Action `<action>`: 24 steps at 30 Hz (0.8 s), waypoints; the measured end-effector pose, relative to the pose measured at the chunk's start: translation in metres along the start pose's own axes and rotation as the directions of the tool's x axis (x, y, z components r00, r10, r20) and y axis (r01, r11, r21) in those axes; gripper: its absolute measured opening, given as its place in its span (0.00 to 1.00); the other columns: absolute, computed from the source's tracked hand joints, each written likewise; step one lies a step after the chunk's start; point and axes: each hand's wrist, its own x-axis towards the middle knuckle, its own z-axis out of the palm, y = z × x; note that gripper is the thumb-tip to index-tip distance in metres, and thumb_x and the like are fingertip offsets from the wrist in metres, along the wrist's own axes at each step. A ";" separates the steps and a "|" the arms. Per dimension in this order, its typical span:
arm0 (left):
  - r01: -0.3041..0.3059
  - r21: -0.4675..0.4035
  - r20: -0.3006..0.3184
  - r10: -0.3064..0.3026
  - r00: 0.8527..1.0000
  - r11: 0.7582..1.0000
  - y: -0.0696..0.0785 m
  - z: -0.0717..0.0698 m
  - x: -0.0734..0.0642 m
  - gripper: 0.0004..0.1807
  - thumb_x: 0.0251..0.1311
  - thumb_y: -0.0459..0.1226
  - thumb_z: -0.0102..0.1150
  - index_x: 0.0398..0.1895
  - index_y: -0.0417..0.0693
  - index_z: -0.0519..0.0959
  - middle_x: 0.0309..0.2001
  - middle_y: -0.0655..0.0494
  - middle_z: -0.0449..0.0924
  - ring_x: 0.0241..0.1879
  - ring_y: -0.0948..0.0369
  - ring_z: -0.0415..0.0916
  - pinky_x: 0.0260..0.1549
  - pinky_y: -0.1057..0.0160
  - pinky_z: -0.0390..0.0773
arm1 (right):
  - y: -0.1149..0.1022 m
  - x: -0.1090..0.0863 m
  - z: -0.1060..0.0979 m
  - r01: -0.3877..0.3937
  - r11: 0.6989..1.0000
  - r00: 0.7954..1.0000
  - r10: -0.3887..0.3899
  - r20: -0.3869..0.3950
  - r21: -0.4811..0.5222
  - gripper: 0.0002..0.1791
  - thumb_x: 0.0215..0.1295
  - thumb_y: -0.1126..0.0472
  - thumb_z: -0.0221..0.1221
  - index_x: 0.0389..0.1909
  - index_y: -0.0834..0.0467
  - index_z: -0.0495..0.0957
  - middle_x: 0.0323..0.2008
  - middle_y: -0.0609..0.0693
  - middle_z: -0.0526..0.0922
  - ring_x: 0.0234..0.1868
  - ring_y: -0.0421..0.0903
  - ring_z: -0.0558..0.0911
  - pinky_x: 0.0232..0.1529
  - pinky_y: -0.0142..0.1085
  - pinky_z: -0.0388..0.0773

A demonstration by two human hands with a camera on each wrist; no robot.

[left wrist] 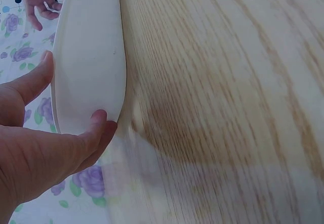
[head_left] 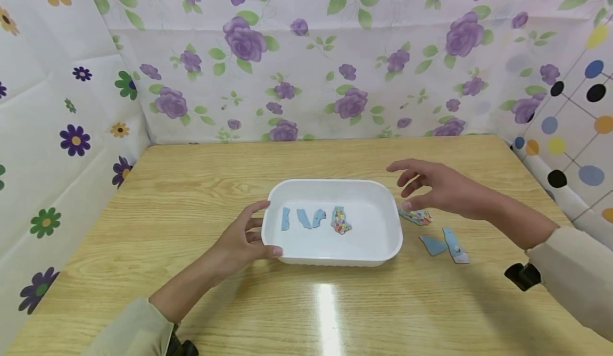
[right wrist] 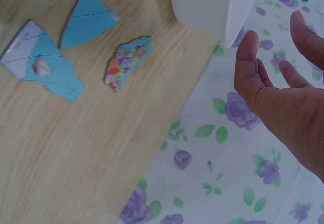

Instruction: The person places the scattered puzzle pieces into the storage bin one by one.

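Observation:
A white plastic tub [head_left: 335,249] stands on the table, with several flat map puzzle pieces in a row inside. Three of these are mostly blue; the rightmost, a multicoloured piece [head_left: 340,221], is patched over blue. My left hand [head_left: 244,237] holds the tub's left end, thumb at the rim and fingers along the outer wall. Just right of the tub, my right hand [head_left: 433,185] hovers with fingers loosely bent and nothing in them. Below it on the table lie another multicoloured piece [right wrist: 127,62], a blue wedge piece [right wrist: 88,20] and a blue piece with a small boat picture [right wrist: 55,64].
The wooden table [head_left: 191,196] carries the tub and pieces. Behind it hangs a purple-flowered cloth [head_left: 297,68]. Patterned sheets close off the left and right sides. A dark wrist strap [head_left: 523,276] shows at the right sleeve.

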 end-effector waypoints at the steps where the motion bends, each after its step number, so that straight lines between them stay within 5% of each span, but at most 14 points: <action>1: -0.002 0.000 0.001 0.002 1.000 1.000 0.000 0.000 0.000 0.55 0.46 0.33 0.75 0.74 0.55 0.49 0.66 0.39 0.62 0.57 0.45 0.73 0.50 0.55 0.78 | 0.002 -0.001 0.001 -0.001 1.000 1.000 0.001 -0.006 -0.003 0.36 0.60 0.59 0.66 0.69 0.51 0.62 0.53 0.57 0.71 0.56 0.57 0.75 0.47 0.41 0.80; 9: -0.002 0.004 -0.002 0.002 1.000 1.000 0.001 0.000 -0.001 0.55 0.46 0.34 0.75 0.74 0.55 0.49 0.66 0.39 0.62 0.57 0.45 0.73 0.50 0.54 0.77 | 0.008 -0.011 -0.003 -0.010 0.998 0.998 0.007 -0.063 -0.061 0.37 0.61 0.58 0.66 0.69 0.48 0.61 0.53 0.55 0.71 0.54 0.55 0.76 0.46 0.39 0.80; 24: -0.004 0.007 0.000 0.004 1.000 1.000 -0.001 0.000 0.000 0.55 0.46 0.34 0.75 0.74 0.56 0.49 0.66 0.39 0.62 0.57 0.45 0.73 0.50 0.54 0.77 | 0.034 -0.036 -0.017 -0.230 0.973 0.973 0.230 0.005 -0.007 0.47 0.58 0.55 0.68 0.73 0.54 0.52 0.61 0.68 0.62 0.60 0.67 0.68 0.45 0.48 0.79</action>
